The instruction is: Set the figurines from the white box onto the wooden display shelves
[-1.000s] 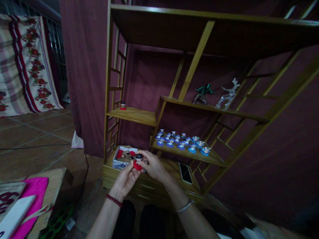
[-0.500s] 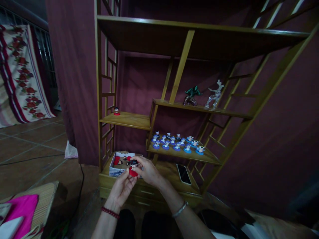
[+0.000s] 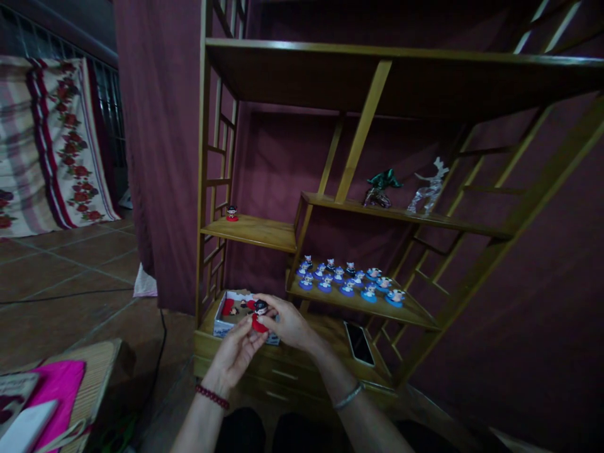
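Observation:
Both hands grip one small figurine [image 3: 260, 308] with black hair and a red base, held just in front of the cardboard box. My left hand [image 3: 238, 349], with a red bead bracelet at its wrist, pinches the red base from below. From the right, my right hand [image 3: 287, 324] has its thumb and fingers around the figurine's head and side. Behind them, the open box [image 3: 221, 324] holds several more red and black pieces. A similar figurine [image 3: 231, 214] stands upright on the small left shelf [image 3: 255, 233].
Several purple and blue figurines [image 3: 348, 287] stand in rows on the lower right shelf [image 3: 410, 316]. A phone [image 3: 359, 343] lies on the cabinet top. Higher up are a green ornament [image 3: 383, 187] and a clear deer ornament [image 3: 428, 187]. A pink cloth [image 3: 70, 384] lies at lower left.
My view has turned a little left, so the shelves sit farther right. Both hands keep hold of the figurine in front of the box, and it appears slightly more upright.

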Demonstrator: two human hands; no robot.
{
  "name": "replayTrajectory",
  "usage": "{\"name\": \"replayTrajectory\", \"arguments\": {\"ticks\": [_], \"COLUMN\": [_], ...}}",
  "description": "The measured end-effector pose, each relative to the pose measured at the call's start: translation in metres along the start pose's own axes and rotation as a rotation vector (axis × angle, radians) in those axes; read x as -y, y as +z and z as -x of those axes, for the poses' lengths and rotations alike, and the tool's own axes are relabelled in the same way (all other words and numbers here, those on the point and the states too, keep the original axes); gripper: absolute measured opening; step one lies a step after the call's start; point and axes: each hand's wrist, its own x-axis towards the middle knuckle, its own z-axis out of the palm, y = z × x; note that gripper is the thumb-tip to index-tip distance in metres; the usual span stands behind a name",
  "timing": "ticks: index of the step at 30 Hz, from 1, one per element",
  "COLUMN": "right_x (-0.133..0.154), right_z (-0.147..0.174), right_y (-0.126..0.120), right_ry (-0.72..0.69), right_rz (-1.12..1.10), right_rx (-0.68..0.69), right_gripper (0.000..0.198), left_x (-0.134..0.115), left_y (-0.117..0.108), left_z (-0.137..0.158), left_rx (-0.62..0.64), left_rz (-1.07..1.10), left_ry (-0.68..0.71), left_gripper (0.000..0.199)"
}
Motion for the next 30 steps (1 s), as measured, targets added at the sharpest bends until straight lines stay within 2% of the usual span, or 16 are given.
{"name": "replayTrajectory", "arguments": {"ticks": [6,13,20,25,30], "right_x": [-0.003,-0.002,0.001,0.003,0.012], "right_z": [-0.012,-0.028,-0.041,-0.047,-0.051], "right_y": [-0.005,-0.011,-0.015,-0.017,-0.02], "right_ry": [0.133,0.144,0.101,0.12,0.134], "right_rz": [-0.141,-0.24,-0.278,-0.289,-0.376], "right_rx": [0.06,0.105,0.137,0.1,0.079], "right_gripper": [0.044,0.047,0.048,0.041,0.044], "left_x": [-0.01,-0.029,-0.041,-0.046,-0.052], "left_y": [0.003,0.014,0.02,0.023,0.028], "left_z": [-0.008,-0.012,-0.012,-0.011,-0.015], "left_rx": [0.047,0.032,0.034,0.035,0.073], "left_rz": [-0.067,-0.098,-0.099,-0.097,-0.094], "left_ry": [-0.005,0.001,-0.021,-0.042,-0.031], "left_gripper": [0.011,0.008,0.014,0.016,0.015]}}
